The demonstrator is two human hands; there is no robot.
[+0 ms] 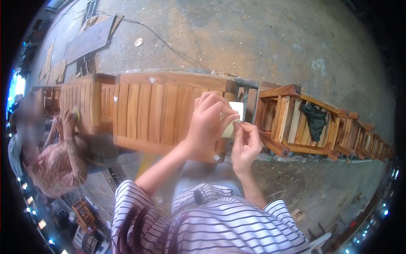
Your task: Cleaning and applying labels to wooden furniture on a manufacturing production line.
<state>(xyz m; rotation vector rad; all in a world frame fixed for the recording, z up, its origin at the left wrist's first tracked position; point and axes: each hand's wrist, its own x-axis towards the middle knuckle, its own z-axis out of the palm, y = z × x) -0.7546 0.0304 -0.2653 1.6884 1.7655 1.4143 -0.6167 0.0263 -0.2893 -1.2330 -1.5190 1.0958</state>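
Over the right end of a slatted wooden panel (146,112), like a bench seat or tabletop, my left hand (206,120) grips a small pale sheet or pad (237,106), white above and yellowish below. My right hand (246,146) meets it, with thumb and forefinger pinched at the sheet's edge by the left fingertips. Something small and whitish shows between the fingertips, too small to name. Small white squares lie near the panel's corners: one at the far edge (152,79), one at the left (115,99) and one at the near right (216,157).
A row of slatted wooden frames (292,120) runs off to the right, a dark green cloth (315,120) in the first. At left, a co-worker (59,165) sits by another slatted piece (80,103), hand on its top. Boards (91,42) and a cable (160,40) lie on the floor beyond.
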